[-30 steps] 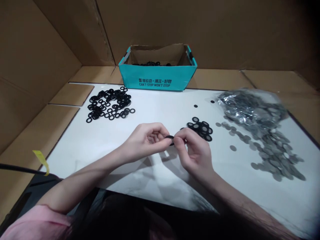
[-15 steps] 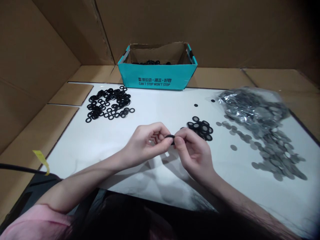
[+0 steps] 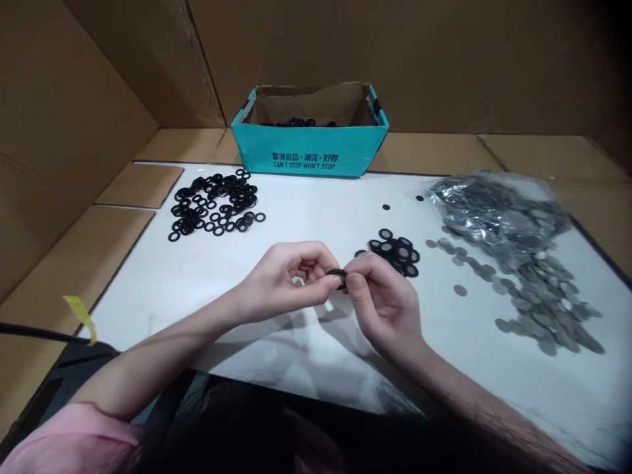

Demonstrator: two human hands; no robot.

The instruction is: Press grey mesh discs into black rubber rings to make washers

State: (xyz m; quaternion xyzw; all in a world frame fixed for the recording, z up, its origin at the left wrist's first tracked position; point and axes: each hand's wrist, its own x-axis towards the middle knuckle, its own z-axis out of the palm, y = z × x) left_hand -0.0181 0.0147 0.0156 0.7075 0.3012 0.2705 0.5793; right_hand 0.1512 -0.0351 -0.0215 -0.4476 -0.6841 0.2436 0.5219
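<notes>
Currently, left hand (image 3: pixel 284 280): thumb and forefinger pinched on a black ring (image 3: pixel 338 272), the other fingers curled in.
Right hand (image 3: pixel 388 299): thumb and fingertips closed on the right edge of that same ring — both hands grasp the one piece.
Held ring: raised over the white table (image 3: pixel 316 210), on the near side of the teal box (image 3: pixel 311 151) and well apart from it; whether a disc sits inside, I cannot tell.
Loose black rings (image 3: pixel 187 227): heaped to the near left of the box, the farthest ones close to its corner.
Black-rimmed grey discs (image 3: pixel 395 253): a small pile to the near right of the box, partly behind the right hand.
Small dark pieces (image 3: pixel 386 207): two, lying apart, just to the near right of the box.
Grey discs (image 3: pixel 548 309): strewn well to the near right of the box.
Clear bag (image 3: pixel 494 207): right of the box — full of more discs.
Box contents (image 3: pixel 299 123): dark pieces, mostly hidden behind its front wall.
Cardboard panels (image 3: pixel 419 66): upright behind the box and to its left.
</notes>
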